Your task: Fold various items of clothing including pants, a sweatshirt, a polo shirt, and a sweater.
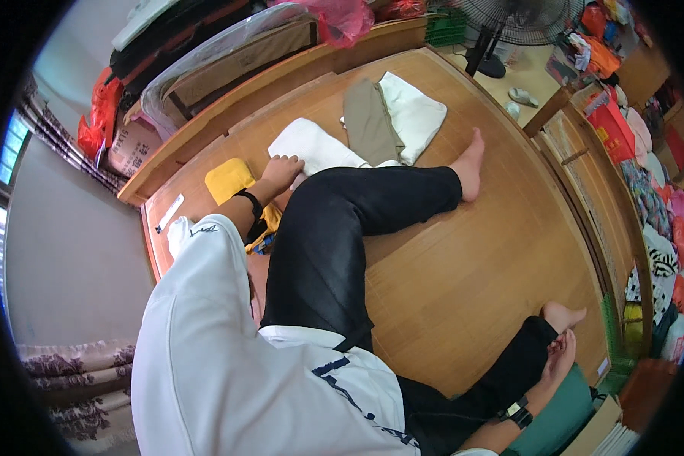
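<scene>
My left hand [283, 172], with a black band on its wrist, has its fingers curled at the near edge of a white folded garment [310, 143]. Past that garment lie an olive-brown folded garment [370, 118] and another white folded garment [413, 114], partly overlapping. A yellow folded cloth [229, 179] is beside my left forearm, and a yellow and dark cloth [264, 228] shows partly beneath it. At the lower right, my right hand [558, 359], wearing a watch, is closed around the underside of my right foot [562, 315].
I sit on a wooden bed platform [471, 266], legs apart in black trousers. A raised wooden rail [266, 83] runs along the far left side, with boxes and bags behind. A standing fan [501, 30] is beyond the far corner. Heaped clothes [653, 197] fill the right side. A green cushion [562, 410] is near my right arm.
</scene>
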Available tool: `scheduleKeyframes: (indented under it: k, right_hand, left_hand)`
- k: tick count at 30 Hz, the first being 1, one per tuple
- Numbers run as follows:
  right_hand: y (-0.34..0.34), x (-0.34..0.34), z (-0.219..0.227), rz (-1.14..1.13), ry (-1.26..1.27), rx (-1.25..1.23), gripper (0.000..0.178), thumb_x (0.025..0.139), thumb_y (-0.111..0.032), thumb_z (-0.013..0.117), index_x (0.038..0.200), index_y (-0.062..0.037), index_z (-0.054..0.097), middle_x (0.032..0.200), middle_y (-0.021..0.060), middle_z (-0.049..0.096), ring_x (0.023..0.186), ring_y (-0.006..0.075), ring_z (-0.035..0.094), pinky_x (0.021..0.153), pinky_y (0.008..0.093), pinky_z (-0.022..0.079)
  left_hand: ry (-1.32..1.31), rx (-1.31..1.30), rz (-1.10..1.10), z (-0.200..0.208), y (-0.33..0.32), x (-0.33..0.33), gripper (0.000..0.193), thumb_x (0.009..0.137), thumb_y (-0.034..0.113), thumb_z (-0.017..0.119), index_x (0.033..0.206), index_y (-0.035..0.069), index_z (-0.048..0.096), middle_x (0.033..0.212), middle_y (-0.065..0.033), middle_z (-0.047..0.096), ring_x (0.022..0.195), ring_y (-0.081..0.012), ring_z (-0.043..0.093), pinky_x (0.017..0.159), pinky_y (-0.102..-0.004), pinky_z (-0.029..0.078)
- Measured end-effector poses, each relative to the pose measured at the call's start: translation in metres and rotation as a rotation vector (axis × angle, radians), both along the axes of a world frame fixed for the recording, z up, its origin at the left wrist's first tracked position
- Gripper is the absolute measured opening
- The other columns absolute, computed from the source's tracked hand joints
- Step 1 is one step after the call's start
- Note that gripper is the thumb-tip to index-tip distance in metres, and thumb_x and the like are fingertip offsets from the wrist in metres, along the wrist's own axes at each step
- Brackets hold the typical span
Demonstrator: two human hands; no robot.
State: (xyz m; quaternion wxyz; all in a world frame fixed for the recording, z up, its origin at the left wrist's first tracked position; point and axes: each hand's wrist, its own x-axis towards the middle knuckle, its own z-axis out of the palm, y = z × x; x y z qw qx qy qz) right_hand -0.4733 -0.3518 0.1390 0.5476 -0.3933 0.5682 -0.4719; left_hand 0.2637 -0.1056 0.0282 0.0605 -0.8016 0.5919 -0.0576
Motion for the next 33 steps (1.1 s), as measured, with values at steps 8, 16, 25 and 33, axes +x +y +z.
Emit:
scheduleKeyframes:
  k: [8,16,25,33]
  right_hand:
    - [-0.001,0.007,0.008,0.048,-0.065,-0.016,0.023,0.09,-0.024,0.052,0.105,-0.0068,0.053,0.073,-0.0005,0.053,0.062,0.0082,0.049,0.055,0.0205,0.04]
    - [0.02,0.029,0.027,0.247,-0.045,-0.013,0.025,0.09,-0.019,0.051,0.109,-0.0032,0.051,0.081,0.0043,0.057,0.067,0.0112,0.054,0.058,0.022,0.043]
    - [0.084,0.137,0.076,0.415,0.299,-0.58,0.078,0.065,-0.024,0.079,0.13,-0.0108,0.038,0.125,0.0131,0.044,0.099,0.0209,0.049,0.083,0.0338,0.043]
    - [0.097,0.15,0.076,0.172,0.597,-0.928,0.073,0.07,-0.032,0.074,0.125,-0.0007,0.037,0.121,0.0175,0.045,0.112,0.0325,0.042,0.094,0.0411,0.036]
  left_hand:
    - [0.012,-0.704,0.012,0.152,-0.065,0.018,0.017,0.081,0.017,0.053,0.096,0.01,0.058,0.087,-0.0129,0.06,0.084,-0.0327,0.058,0.07,-0.0417,0.046]
    - [0.125,-1.042,-0.271,0.341,-0.163,-0.098,0.019,0.085,0.023,0.052,0.084,0.004,0.057,0.074,-0.0197,0.057,0.072,-0.0384,0.057,0.059,-0.0436,0.043]
    - [0.499,-1.132,-0.521,0.419,-0.183,-0.259,0.022,0.077,0.017,0.053,0.073,-0.004,0.058,0.053,-0.0113,0.046,0.052,-0.0091,0.044,0.049,-0.0287,0.038]
    - [0.873,-0.982,-0.711,0.407,-0.167,-0.364,0.018,0.079,0.011,0.052,0.072,-0.003,0.059,0.059,0.0026,0.051,0.057,-0.0018,0.043,0.049,-0.0209,0.034]
